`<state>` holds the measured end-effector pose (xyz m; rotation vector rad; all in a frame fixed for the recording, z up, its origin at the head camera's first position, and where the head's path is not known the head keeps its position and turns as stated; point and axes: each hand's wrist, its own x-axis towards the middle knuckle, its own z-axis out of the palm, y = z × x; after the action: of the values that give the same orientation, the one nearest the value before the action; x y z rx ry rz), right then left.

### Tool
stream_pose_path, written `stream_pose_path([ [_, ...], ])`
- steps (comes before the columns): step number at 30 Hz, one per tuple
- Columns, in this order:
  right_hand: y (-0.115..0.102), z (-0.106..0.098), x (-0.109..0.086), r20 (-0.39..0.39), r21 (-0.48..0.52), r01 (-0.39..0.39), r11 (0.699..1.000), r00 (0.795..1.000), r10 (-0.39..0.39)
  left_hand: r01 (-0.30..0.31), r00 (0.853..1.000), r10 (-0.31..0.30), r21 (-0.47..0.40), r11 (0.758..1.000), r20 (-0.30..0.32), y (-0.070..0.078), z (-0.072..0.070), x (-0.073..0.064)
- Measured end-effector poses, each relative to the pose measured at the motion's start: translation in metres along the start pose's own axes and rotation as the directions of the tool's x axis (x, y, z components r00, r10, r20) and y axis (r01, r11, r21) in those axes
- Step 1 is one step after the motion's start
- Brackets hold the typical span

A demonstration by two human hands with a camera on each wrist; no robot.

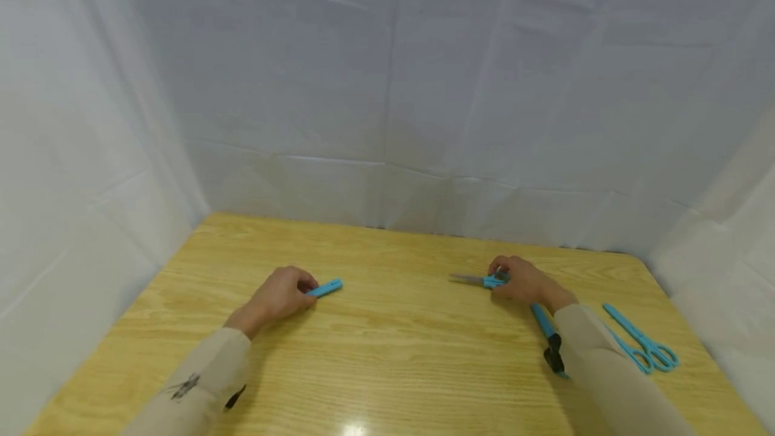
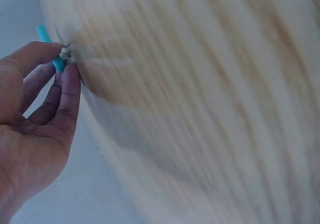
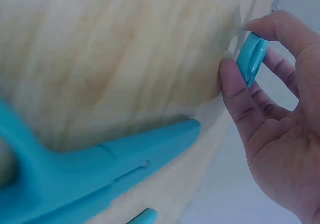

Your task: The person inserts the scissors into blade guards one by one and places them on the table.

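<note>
My left hand (image 1: 284, 293) pinches a slim light-blue blade cover (image 1: 329, 287) between thumb and fingers, low over the left middle of the table. In the left wrist view the same blue cover (image 2: 44, 33) pokes out past the fingertips. To the right, my right hand (image 1: 525, 281) grips a pair of scissors by its light-blue handles, with the bare metal blades (image 1: 467, 279) pointing left. The right wrist view shows a blue handle loop (image 3: 251, 58) between thumb and fingers; the blades are hidden there.
Sheathed blue scissors (image 1: 658, 356) lie at the table's right side. Another blue sheathed pair (image 1: 542, 320) lies by my right forearm, partly hidden by something black. Close to the right wrist camera is a blue-covered pair (image 3: 145, 164). White sheets (image 1: 387, 86) hang around the wooden table (image 1: 387, 348).
</note>
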<state>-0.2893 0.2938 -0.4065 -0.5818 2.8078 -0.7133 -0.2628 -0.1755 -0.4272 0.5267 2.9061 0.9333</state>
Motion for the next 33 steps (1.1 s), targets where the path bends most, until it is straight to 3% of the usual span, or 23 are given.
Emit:
stream_pose_path([
  [3, 0.000, 0.003, -0.003, -0.025, 0.028, -0.016, 0.999, 1.000, 0.017, -0.006, 1.000, 0.006, -0.004, 1.000, -0.001, 0.000, -0.001, 0.000],
  [9, -0.006, 0.006, -0.015, -0.057, 0.034, 0.047, 0.998, 0.997, -0.045, -0.016, 1.000, 0.016, -0.009, 1.000, 0.006, 0.006, -0.004, -0.003],
  [18, -0.014, 0.016, -0.038, -0.041, 0.112, 0.033, 0.993, 0.999, -0.028, -0.068, 0.998, 0.069, -0.088, 0.994, 0.009, 0.016, -0.001, -0.010],
  [25, -0.024, 0.027, -0.052, -0.057, 0.200, 0.111, 0.973, 0.993, -0.102, -0.144, 0.988, 0.152, -0.198, 0.970, 0.022, 0.029, 0.004, -0.017],
  [33, -0.051, 0.036, -0.058, -0.056, 0.246, 0.089, 0.965, 0.995, -0.077, -0.214, 0.973, 0.229, -0.263, 0.941, 0.027, 0.044, 0.011, -0.024],
])
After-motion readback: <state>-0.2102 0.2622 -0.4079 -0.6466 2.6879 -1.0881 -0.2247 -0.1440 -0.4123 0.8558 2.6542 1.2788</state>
